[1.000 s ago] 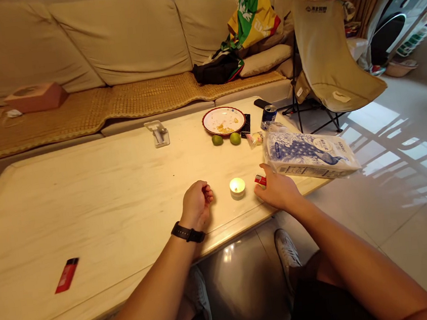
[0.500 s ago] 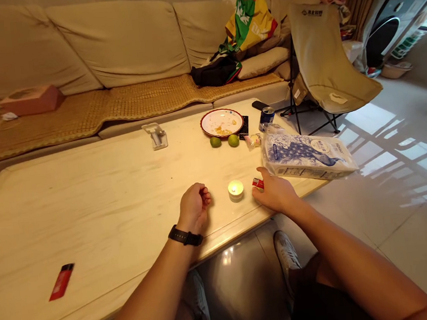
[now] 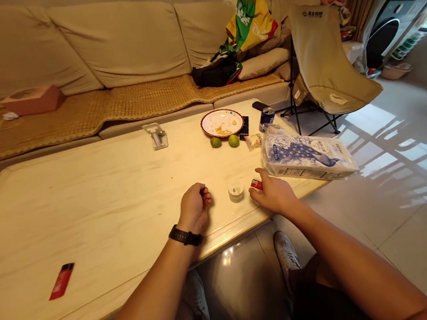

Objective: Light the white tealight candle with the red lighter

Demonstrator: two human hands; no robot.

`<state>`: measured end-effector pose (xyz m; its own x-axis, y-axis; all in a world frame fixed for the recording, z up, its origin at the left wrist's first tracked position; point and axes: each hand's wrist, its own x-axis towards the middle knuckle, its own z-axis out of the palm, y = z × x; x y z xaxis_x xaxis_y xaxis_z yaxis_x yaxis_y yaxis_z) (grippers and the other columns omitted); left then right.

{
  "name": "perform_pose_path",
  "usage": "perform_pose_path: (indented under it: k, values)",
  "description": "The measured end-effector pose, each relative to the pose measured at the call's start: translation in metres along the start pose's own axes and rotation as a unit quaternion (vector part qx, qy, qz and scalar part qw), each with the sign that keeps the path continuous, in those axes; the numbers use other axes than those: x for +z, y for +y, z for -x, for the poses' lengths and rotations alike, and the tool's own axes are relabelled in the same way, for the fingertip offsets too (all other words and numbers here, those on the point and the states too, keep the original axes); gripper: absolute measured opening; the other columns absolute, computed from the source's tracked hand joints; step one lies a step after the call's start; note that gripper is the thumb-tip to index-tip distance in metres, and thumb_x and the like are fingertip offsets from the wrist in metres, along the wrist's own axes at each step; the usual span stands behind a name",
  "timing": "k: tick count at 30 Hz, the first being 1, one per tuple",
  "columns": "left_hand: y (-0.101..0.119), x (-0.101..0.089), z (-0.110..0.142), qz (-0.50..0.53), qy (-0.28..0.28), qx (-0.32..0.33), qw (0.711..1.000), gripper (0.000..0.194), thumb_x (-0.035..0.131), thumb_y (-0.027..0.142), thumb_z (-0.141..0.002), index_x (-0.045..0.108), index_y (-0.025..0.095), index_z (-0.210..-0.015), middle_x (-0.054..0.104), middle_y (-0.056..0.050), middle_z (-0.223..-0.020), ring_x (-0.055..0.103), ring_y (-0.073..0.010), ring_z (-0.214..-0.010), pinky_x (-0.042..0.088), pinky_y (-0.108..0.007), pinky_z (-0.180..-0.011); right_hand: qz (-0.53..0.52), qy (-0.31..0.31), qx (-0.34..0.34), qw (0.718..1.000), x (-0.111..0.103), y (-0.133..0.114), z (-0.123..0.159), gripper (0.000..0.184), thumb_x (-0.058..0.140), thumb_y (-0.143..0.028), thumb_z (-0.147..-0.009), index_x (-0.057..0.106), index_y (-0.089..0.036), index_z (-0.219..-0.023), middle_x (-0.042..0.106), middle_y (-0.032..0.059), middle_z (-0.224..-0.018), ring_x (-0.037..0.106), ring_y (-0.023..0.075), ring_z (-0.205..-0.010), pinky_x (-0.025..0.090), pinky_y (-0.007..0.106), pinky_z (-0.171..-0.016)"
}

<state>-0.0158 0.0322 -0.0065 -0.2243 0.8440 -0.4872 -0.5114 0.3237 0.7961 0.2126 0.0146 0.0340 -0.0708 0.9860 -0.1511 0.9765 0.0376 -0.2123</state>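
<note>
A small round white tealight candle (image 3: 236, 194) stands on the table between my two hands, with no glow on it. My left hand (image 3: 195, 206) rests to its left on the tabletop. Its fingers are loosely curled and nothing shows in them; a black watch band circles the wrist. Right of the candle, my right hand (image 3: 273, 192) has a small red object with a pale label (image 3: 256, 184) between thumb and index finger. Most of that object is covered by the hand, so its kind is unclear. A red lighter with a black top (image 3: 62, 281) lies far off at the front left.
A wrapped tissue pack (image 3: 308, 155) lies just beyond my right hand. Farther back are two green limes (image 3: 233, 141), a red-rimmed plate (image 3: 204, 127), a blue can (image 3: 267, 116) and a white holder (image 3: 155, 136). The table's front edge (image 3: 222, 240) runs close below my hands.
The candle's yellow glow has gone out. My right hand has shifted slightly left toward the candle with the small red object. My left hand has not moved.
</note>
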Motion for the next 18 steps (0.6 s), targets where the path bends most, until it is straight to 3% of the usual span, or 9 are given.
perform_pose_path:
  k: [18]
  values:
    - [-0.001,-0.001,-0.004,0.003,0.001,-0.007,1.0,0.008,0.059,0.017,-0.07,0.052,0.017,-0.067,0.051,0.002,-0.06,0.046,-0.0072,-0.047,0.036,-0.02,-0.04,0.001,-0.017,-0.031,0.999,0.003,-0.031,0.004,0.069,0.043,-0.062,-0.093,0.037,-0.02,-0.147,0.074,0.0129,-0.102,0.069,0.033,-0.097,0.045,0.037,-0.08]
